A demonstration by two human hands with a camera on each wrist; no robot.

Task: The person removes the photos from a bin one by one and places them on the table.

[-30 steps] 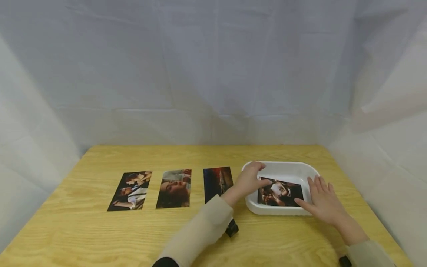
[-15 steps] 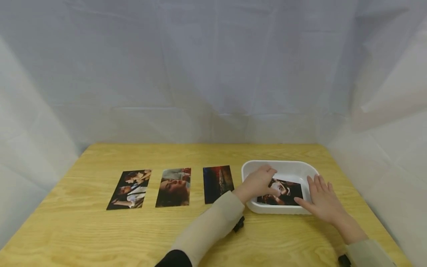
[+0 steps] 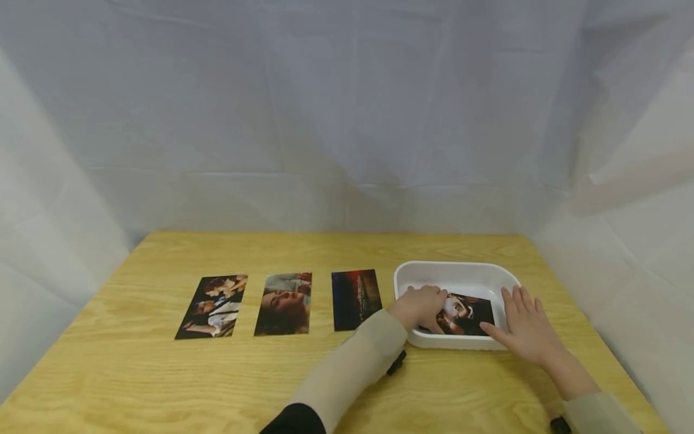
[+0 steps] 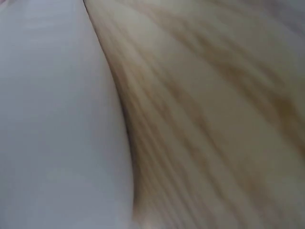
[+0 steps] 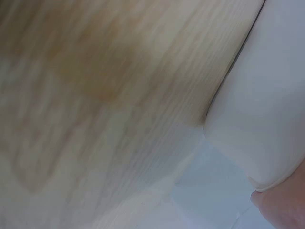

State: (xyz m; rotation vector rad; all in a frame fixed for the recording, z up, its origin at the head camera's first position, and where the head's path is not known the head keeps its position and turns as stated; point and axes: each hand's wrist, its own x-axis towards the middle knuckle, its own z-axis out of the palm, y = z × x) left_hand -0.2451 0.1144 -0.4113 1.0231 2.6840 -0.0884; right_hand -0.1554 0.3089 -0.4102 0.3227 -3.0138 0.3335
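A white tray (image 3: 482, 274) stands on the right part of the wooden table, with a dark photo print (image 3: 472, 310) lying inside at its near side. My left hand (image 3: 422, 306) reaches over the tray's left rim onto the left part of the print and covers it. Its fingertips are hidden, so I cannot tell whether they pinch or press the print. With straight, spread fingers, my right hand (image 3: 531, 331) rests along the tray's right wall, its thumb by the print's right corner. In the right wrist view, part of that hand (image 5: 286, 202) shows at the tray wall (image 5: 262, 90).
Left of the tray, three photo prints lie apart in a row: a dark red and blue one (image 3: 356, 300), a face close-up (image 3: 284, 304) and one with figures (image 3: 212, 306). White sheeting (image 3: 347, 120) hangs behind the wooden table (image 3: 190, 386) and at both sides.
My left hand has come down from the tray's far left rim toward the near left, over the print, covering its left part. My right hand stays at the right wall.
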